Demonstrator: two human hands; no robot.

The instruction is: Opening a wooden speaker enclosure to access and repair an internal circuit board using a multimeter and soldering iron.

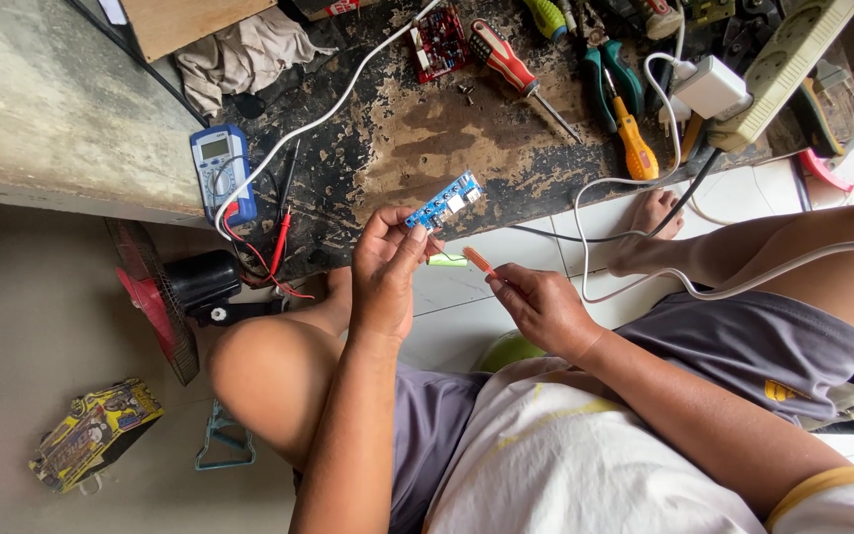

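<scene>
My left hand holds a small blue circuit board by its lower end, fingertips pinched on it, just in front of the worn workbench edge. My right hand pinches a thin orange-handled tool, its tip pointing up toward the board. A small light-green cylinder shows between the two hands; what supports it is hidden. I sit with knees apart over a white tiled floor.
The worn bench carries a blue multimeter with red and black probes, a red circuit board, a red-handled screwdriver, an orange screwdriver, pliers, a white adapter and a power strip. A fan stands below left.
</scene>
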